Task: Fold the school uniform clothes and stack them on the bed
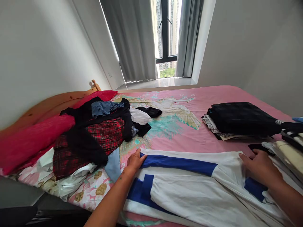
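A white long-sleeved top (189,192) with blue bands lies spread on the pink bed, one sleeve with a blue cuff folded across its body. My left hand (136,160) grips the top's far left corner, thumb over the cloth by the blue stripe. At the far right edge, my right hand (261,167) pinches the white fabric between thumb and fingers. The near right part of the top runs under my right forearm, which hides some of it.
Left, a heap of loose clothes with a red plaid garment (107,134) lies by red pillows (38,138) and a wooden headboard (47,105). Folded dark clothes (239,118) are stacked at the right, beside another pile (290,148). Beyond the patterned bedsheet (184,138) hang grey curtains (132,37).
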Demonstrator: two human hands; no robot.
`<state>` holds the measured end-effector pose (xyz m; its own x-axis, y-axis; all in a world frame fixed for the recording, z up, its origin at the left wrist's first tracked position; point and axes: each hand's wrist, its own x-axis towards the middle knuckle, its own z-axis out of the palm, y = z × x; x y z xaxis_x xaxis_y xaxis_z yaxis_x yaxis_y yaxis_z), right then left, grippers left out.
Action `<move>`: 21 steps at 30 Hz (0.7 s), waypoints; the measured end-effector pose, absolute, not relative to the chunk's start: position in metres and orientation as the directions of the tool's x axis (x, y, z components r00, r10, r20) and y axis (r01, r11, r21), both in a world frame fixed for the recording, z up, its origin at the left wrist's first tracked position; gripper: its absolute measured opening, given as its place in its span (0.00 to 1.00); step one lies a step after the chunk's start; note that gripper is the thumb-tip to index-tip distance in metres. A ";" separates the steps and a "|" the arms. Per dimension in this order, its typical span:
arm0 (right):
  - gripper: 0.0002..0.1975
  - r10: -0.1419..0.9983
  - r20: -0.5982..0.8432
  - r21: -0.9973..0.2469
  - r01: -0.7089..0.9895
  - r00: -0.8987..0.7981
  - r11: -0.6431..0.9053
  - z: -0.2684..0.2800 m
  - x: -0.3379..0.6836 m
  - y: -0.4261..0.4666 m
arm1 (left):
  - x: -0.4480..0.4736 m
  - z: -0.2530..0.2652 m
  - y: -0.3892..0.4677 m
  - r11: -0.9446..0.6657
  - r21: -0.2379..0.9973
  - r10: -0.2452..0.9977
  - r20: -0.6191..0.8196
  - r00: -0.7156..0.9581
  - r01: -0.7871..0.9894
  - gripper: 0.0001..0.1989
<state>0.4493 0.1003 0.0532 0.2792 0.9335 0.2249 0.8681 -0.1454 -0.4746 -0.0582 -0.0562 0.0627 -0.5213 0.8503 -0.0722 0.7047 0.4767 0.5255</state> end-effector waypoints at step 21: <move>0.39 0.953 -0.115 -0.266 0.933 -0.280 0.242 0.034 0.310 0.032 | -0.026 0.039 -0.057 0.298 0.136 0.950 -0.143 -0.279 0.945 0.30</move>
<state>0.3097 0.0323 0.0339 -0.2797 0.9532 -0.1146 0.9332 0.2418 -0.2659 -0.0263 -0.0572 0.0393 -0.2790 0.9496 -0.1430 0.9449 0.2980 0.1355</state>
